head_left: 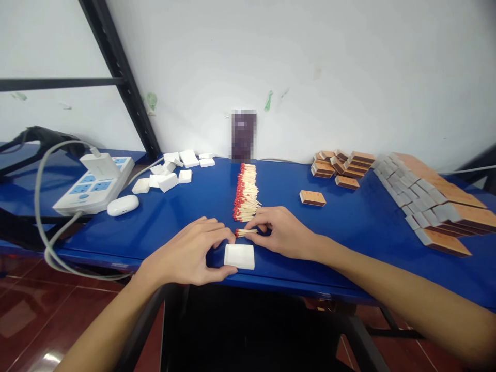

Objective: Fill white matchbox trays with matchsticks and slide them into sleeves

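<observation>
A small bundle of red-tipped matches (245,232) lies between my two hands at the blue table's (194,206) front edge. My right hand (284,232) pinches the bundle's stick end with curled fingers. My left hand (194,250) has its fingertips against the red heads, and its thumb rests by a white empty matchbox tray (239,256) just below. A long row of loose matches (246,192) stretches away behind the bundle.
Several white trays (170,173) lie at the back left, beside a power strip (93,185) and a white earbud case (122,205). Brown matchbox sleeves (343,166) are heaped at the back right; one lone sleeve (312,198) lies nearer. Stacked finished boxes (430,201) line the right.
</observation>
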### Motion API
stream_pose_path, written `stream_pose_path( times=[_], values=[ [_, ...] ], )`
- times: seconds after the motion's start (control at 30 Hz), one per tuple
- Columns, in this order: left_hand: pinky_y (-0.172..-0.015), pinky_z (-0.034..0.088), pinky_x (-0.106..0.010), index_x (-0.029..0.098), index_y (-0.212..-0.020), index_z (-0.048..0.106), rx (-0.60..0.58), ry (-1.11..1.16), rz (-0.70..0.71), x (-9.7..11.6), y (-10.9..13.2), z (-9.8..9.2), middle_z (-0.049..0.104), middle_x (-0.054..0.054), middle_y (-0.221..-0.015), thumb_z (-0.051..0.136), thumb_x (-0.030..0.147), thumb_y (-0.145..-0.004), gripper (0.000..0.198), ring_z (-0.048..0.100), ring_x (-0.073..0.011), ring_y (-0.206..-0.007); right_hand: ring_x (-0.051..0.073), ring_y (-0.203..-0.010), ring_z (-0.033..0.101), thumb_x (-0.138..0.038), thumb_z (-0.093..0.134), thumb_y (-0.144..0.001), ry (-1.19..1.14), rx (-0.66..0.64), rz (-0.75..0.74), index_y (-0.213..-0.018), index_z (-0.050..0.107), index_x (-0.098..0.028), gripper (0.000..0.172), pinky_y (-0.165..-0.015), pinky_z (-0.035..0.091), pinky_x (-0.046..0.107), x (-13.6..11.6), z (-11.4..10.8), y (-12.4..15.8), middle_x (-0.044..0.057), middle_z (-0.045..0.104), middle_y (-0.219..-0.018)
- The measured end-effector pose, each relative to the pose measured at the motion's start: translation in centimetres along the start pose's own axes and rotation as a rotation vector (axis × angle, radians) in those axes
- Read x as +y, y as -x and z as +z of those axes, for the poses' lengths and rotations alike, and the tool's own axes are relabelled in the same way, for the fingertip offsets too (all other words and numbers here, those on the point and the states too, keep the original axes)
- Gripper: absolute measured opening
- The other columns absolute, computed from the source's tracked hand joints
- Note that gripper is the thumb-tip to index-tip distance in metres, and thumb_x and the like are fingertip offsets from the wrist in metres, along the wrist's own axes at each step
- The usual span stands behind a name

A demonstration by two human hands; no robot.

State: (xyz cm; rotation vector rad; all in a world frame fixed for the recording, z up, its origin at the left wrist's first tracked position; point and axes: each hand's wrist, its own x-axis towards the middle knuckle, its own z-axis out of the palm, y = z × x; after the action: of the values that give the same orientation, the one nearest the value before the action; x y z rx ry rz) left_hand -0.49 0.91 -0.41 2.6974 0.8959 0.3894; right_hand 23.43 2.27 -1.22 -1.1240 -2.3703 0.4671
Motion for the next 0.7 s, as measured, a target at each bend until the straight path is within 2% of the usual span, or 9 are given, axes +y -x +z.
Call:
stream_pose_path(
  times=[0.23, 0.5, 0.7],
  values=[
    [-0.083, 0.039, -0.035, 0.022, -0.1, 0.059, -0.019, 0.013, -0.027, 0.02, -0.06, -0.16, 0.055, 0.002, -0.08, 0.064, 0.049, -0.085, 0.031, 0.052, -0.0178, -0.075, 0.008, -0.054, 0.043, -0.029, 0.061, -0.093, 0.055, -0.025, -0.086, -0.081, 0.073, -0.02, 0.02, -0.071, 0.031, 0.028, 0.21, 0.01, -0.09, -0.007, 0.042, -0.054],
    [-0.077, 0.038, -0.032, 0.022, -0.098, 0.059, -0.027, 0.024, -0.062, 0.08, -0.2, -0.23, 0.055, 0.002, -0.079, 0.065, 0.049, -0.085, 0.03, 0.051, -0.0182, -0.076, 0.007, -0.051, 0.038, -0.019, 0.063, -0.086, 0.0, 0.027, -0.048, -0.077, 0.07, -0.015, 0.012, -0.054, 0.03, 0.021, 0.42, 0.04, -0.12, -0.006, 0.043, -0.055],
    [-0.075, 0.038, -0.031, 0.022, -0.099, 0.06, -0.015, 0.03, -0.086, -0.02, -0.18, -0.19, 0.054, 0.002, -0.077, 0.065, 0.051, -0.084, 0.032, 0.051, -0.0182, -0.077, 0.007, -0.049, 0.034, -0.026, 0.063, -0.088, -0.141, 0.125, -0.126, -0.077, 0.07, -0.015, 0.016, -0.051, 0.03, 0.021, -0.36, -0.16, 0.33, -0.007, 0.035, -0.053]
  ],
)
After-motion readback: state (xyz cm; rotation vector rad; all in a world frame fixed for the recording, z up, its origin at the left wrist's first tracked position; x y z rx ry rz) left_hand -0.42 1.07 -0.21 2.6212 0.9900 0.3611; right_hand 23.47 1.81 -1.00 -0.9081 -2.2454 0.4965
